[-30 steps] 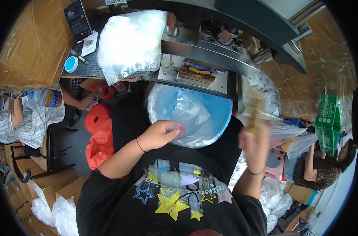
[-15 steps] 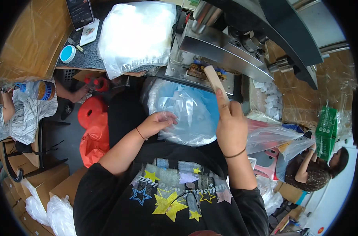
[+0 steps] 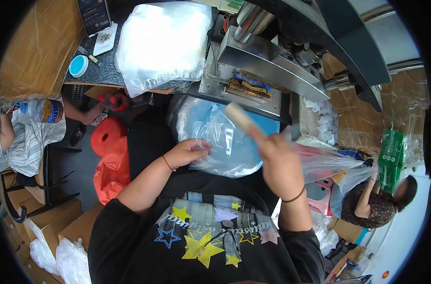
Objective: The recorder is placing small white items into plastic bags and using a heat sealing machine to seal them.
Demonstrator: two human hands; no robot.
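Left hand (image 3: 187, 152), 8 o'clock on blue-lined bin (image 3: 269, 125): pinching clear bag (image 3: 217, 138), seemingly to steady it there | pale stick (image 3: 241, 118), 1 o'clock, motion-blurred | right hand (image 3: 282, 165), 4 o'clock: closed round the stick's near end, apparently for reach

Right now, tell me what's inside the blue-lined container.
Clear plastic shows in the mouth of the blue-lined container. The left hand and the pale stick in the right hand hide parts of it; the covered bottom cannot be seen.

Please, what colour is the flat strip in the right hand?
The strip in the right hand is pale beige, though blurred; seen in the head view.
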